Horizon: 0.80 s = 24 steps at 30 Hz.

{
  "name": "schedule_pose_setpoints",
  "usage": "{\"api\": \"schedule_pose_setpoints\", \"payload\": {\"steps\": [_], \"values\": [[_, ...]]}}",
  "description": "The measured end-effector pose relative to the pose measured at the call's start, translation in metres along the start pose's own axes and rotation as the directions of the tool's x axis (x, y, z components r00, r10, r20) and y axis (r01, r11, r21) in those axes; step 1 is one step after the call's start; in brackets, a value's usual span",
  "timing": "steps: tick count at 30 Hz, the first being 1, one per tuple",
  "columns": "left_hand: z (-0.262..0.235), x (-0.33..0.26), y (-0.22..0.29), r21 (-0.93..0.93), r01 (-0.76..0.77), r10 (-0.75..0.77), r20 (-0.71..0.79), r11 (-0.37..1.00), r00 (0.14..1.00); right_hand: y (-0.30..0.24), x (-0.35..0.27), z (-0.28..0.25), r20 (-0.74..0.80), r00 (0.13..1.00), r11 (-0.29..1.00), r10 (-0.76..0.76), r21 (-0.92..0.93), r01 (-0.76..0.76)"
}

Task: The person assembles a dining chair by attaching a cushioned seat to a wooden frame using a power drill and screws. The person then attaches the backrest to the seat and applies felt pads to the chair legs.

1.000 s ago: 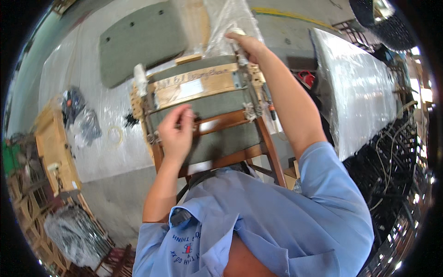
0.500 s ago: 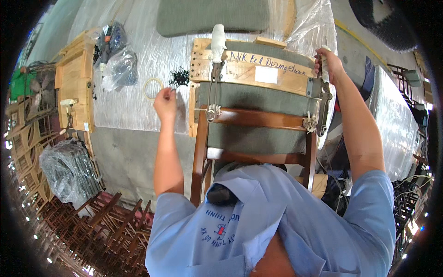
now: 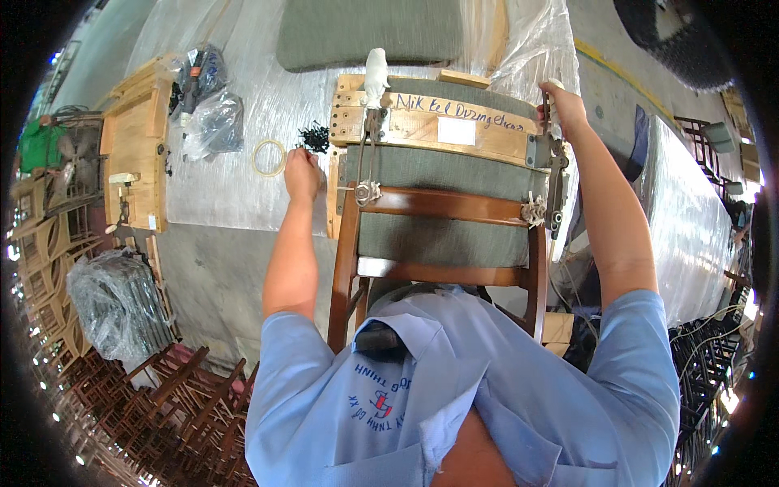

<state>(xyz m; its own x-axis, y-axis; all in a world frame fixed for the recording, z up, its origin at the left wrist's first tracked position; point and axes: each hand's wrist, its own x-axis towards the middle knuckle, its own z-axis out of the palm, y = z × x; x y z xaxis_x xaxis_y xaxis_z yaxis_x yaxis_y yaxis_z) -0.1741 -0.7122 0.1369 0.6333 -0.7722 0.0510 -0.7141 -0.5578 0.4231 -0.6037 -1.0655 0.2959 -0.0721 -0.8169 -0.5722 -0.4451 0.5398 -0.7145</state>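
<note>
Left of centre, the left hand bunches its fingers beside a heap of tiny black pieces, likely light; any pinch I cannot tell. Upper right, the right hand curls round a white-wrapped metal clamp handle, probably stiff, best held by its wrapping.

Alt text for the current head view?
A person's right hand grips a lever clamp at the right end of a wooden jig by a brown chair frame; the left hand is beside small black pieces.
</note>
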Motion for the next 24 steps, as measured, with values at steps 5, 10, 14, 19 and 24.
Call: {"api": "schedule_pose_setpoints", "payload": {"steps": [5, 10, 14, 19, 24], "values": [[-0.010, -0.008, -0.016, -0.335, 0.263, -0.283, -0.011, 0.905, 0.959, 0.003, 0.012, -0.007, 0.126, 0.991, 0.998, 0.040, -0.046, -0.035], [-0.022, 0.001, -0.047, -0.852, 0.330, -0.337, 0.475, -0.405, 0.813, 0.011, 0.024, -0.016, 0.148, 0.988, 0.994, -0.046, -0.090, 0.060], [-0.023, 0.001, -0.070, -0.798, 0.289, -0.233, 0.464, -0.529, 0.854, 0.023, 0.002, -0.027, -0.143, 0.944, 0.950, -0.296, 0.062, 0.307], [-0.024, 0.025, -0.024, -0.867, 0.278, -0.302, 0.419, -0.414, 0.856, 0.134, 0.002, -0.112, -0.402, 0.668, 0.745, -0.627, -0.560, 0.363], [-0.003, 0.073, -0.005, -0.915, 0.365, -0.485, 0.243, 0.173, 0.840, 0.263, -0.016, -0.153, -0.219, 0.796, 0.650, -0.564, -0.712, 0.265]]}}
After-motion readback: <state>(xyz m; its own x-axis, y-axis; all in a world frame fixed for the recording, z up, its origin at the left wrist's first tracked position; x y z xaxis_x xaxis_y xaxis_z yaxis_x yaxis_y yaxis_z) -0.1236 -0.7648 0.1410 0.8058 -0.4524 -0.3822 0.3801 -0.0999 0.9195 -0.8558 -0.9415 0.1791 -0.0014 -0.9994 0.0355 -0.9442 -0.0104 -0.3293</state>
